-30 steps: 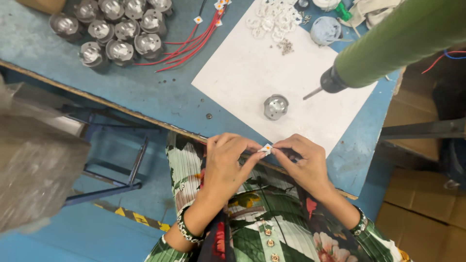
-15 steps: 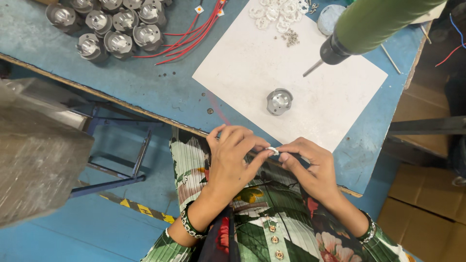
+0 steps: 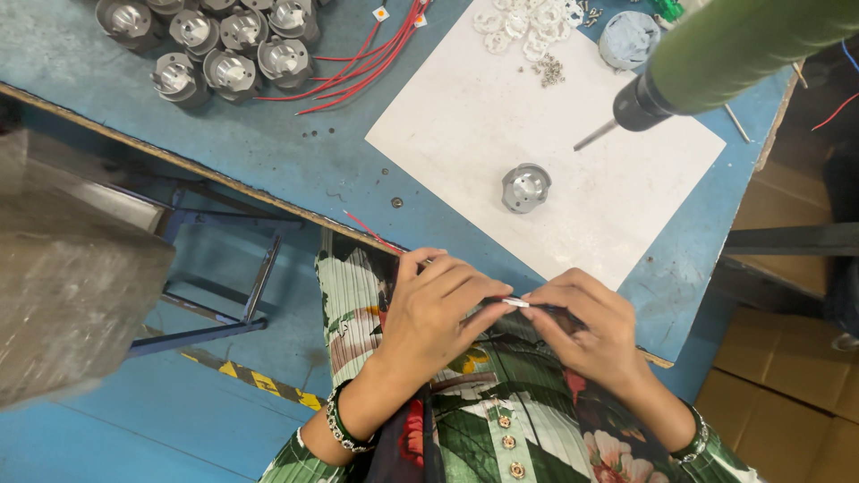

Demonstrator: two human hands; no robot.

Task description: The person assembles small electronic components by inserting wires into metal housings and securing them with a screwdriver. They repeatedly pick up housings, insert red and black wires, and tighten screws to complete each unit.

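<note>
White, small and flat, a plastic piece is pinched between the fingertips of the left hand and the right hand, at the near edge of the blue desk, over the lap. Just beyond the hands, a grey metal housing stands on a white sheet. Above it hangs a green electric screwdriver. Far left of the hands, more housings are grouped beside red wires.

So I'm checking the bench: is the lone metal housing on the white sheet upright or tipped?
Upright: the housing sits with its open, round top facing the camera on the sheet.
</note>
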